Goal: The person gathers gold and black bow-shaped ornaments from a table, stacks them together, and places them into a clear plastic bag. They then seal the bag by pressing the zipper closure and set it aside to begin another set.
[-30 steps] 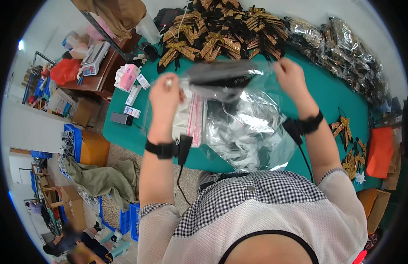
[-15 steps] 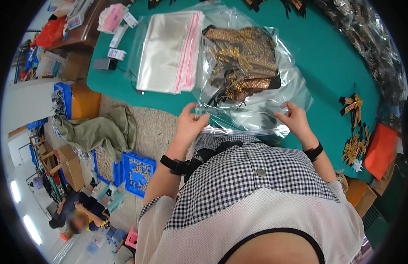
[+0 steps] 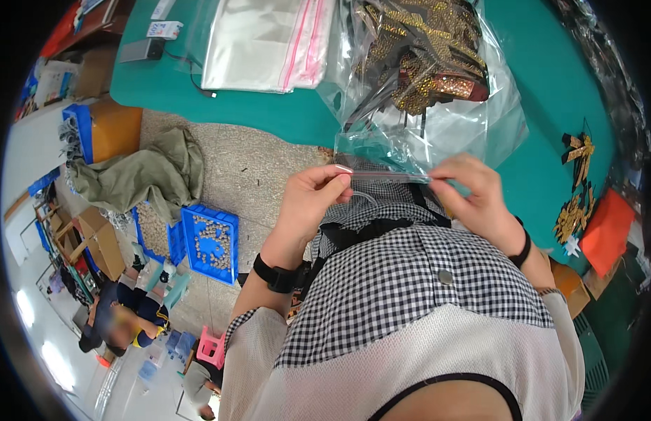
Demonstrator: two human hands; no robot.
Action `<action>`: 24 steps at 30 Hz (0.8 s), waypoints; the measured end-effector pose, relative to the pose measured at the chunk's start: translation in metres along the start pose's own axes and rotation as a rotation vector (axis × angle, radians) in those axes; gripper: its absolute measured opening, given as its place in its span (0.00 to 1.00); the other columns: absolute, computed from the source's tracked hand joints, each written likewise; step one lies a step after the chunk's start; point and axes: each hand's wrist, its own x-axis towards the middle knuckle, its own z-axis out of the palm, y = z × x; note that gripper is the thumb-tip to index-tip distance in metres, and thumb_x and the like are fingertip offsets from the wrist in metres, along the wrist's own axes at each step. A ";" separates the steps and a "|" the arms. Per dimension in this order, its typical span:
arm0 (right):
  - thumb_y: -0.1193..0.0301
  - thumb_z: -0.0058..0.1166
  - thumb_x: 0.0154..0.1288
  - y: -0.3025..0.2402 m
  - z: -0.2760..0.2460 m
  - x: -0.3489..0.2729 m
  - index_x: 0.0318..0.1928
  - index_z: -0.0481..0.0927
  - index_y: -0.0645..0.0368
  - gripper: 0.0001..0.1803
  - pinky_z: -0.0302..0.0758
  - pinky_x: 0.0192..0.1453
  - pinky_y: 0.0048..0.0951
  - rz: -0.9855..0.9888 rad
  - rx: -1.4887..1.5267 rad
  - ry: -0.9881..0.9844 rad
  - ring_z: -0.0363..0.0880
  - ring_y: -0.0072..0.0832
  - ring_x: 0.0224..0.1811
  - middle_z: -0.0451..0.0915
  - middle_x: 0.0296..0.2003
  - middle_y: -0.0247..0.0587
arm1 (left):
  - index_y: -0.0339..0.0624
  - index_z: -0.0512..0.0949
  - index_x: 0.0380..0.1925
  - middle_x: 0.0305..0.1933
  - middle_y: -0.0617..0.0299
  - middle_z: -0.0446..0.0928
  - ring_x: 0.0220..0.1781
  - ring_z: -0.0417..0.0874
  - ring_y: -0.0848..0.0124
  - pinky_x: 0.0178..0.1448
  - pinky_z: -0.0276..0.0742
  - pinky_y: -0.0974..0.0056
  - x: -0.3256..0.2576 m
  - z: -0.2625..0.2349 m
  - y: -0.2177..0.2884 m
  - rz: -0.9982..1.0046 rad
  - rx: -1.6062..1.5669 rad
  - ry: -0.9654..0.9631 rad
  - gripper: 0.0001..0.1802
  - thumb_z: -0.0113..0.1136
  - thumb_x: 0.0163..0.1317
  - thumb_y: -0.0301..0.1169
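Note:
A clear plastic bag (image 3: pixel 473 133) lies on the green table with its mouth toward me, hanging past the near edge. Inside it is a pile of gold-studded black bows (image 3: pixel 427 52). My left hand (image 3: pixel 313 203) pinches the left end of the bag's mouth between thumb and fingers. At the other end, my right hand (image 3: pixel 473 189) grips the same edge, its thumb beneath and fingers above. The strip of the mouth stretches flat and straight between both hands, just in front of my checked top.
A stack of clear bags with pink strips (image 3: pixel 251 49) lies left on the green table (image 3: pixel 290 116). More gold bows (image 3: pixel 578 158) and a red sheet (image 3: pixel 609 231) are at right. Blue crates (image 3: pixel 211 242) and a green cloth (image 3: pixel 150 172) are on the floor. Other people (image 3: pixel 129 316) sit far left.
Both hands have come closer together and now pinch the mouth of the bag. The edge is pulled nearer my body. The view has shifted, so the tabletop sits higher.

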 end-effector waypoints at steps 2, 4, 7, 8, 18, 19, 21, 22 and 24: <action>0.77 0.60 0.50 -0.003 0.029 0.016 0.37 0.79 0.60 0.11 0.73 0.36 0.27 -0.009 0.031 0.013 0.76 0.31 0.33 0.77 0.32 0.40 | 0.35 0.78 0.37 0.32 0.60 0.78 0.31 0.79 0.75 0.38 0.77 0.71 0.004 -0.004 -0.001 0.023 0.012 -0.034 0.08 0.57 0.57 0.25; 0.76 0.60 0.50 -0.008 0.050 0.025 0.38 0.79 0.60 0.12 0.74 0.37 0.28 -0.015 0.067 0.022 0.76 0.32 0.35 0.77 0.34 0.41 | 0.34 0.78 0.39 0.33 0.60 0.78 0.32 0.79 0.75 0.39 0.77 0.71 0.005 -0.006 -0.003 0.199 0.071 -0.136 0.09 0.55 0.59 0.24; 0.77 0.60 0.49 -0.014 0.071 0.032 0.40 0.79 0.59 0.14 0.74 0.37 0.28 0.010 0.050 0.073 0.75 0.32 0.37 0.75 0.36 0.40 | 0.33 0.77 0.40 0.36 0.59 0.78 0.35 0.79 0.75 0.40 0.77 0.71 0.008 -0.004 0.004 0.343 0.165 -0.183 0.09 0.52 0.60 0.22; 0.77 0.60 0.49 -0.014 0.076 0.032 0.40 0.80 0.59 0.14 0.73 0.37 0.27 0.027 0.050 0.105 0.75 0.32 0.37 0.75 0.36 0.40 | 0.33 0.77 0.40 0.36 0.59 0.78 0.35 0.79 0.75 0.40 0.77 0.71 0.010 -0.006 0.003 0.333 0.161 -0.194 0.09 0.52 0.60 0.22; 0.78 0.62 0.44 -0.017 0.097 0.025 0.34 0.81 0.56 0.12 0.72 0.35 0.25 0.029 -0.091 0.285 0.74 0.28 0.34 0.77 0.32 0.36 | 0.34 0.78 0.37 0.37 0.58 0.77 0.37 0.78 0.75 0.41 0.74 0.73 0.023 -0.017 0.009 0.566 0.414 -0.323 0.09 0.57 0.55 0.19; 0.78 0.62 0.44 -0.018 0.097 0.024 0.34 0.81 0.56 0.12 0.72 0.35 0.25 0.038 -0.091 0.292 0.74 0.28 0.34 0.77 0.32 0.36 | 0.35 0.78 0.36 0.36 0.58 0.78 0.36 0.78 0.75 0.41 0.74 0.73 0.022 -0.016 0.010 0.594 0.463 -0.286 0.08 0.58 0.54 0.19; 0.79 0.60 0.46 -0.018 0.097 0.023 0.32 0.80 0.57 0.10 0.72 0.35 0.25 0.070 -0.040 0.300 0.74 0.29 0.34 0.77 0.32 0.37 | 0.36 0.79 0.34 0.35 0.58 0.78 0.36 0.78 0.74 0.40 0.74 0.72 0.024 -0.016 0.011 0.649 0.510 -0.287 0.08 0.59 0.53 0.19; 0.79 0.60 0.46 -0.018 0.097 0.023 0.32 0.80 0.57 0.10 0.72 0.35 0.25 0.076 -0.040 0.305 0.74 0.29 0.34 0.77 0.32 0.37 | 0.36 0.79 0.33 0.34 0.59 0.78 0.36 0.78 0.73 0.40 0.74 0.72 0.026 -0.016 0.012 0.711 0.553 -0.278 0.08 0.61 0.51 0.19; 0.80 0.57 0.48 -0.017 0.097 0.022 0.34 0.78 0.58 0.10 0.72 0.36 0.25 0.035 -0.004 0.306 0.75 0.30 0.34 0.76 0.31 0.39 | 0.36 0.79 0.32 0.34 0.58 0.78 0.35 0.78 0.73 0.39 0.74 0.71 0.029 -0.014 0.011 0.770 0.552 -0.271 0.07 0.61 0.50 0.19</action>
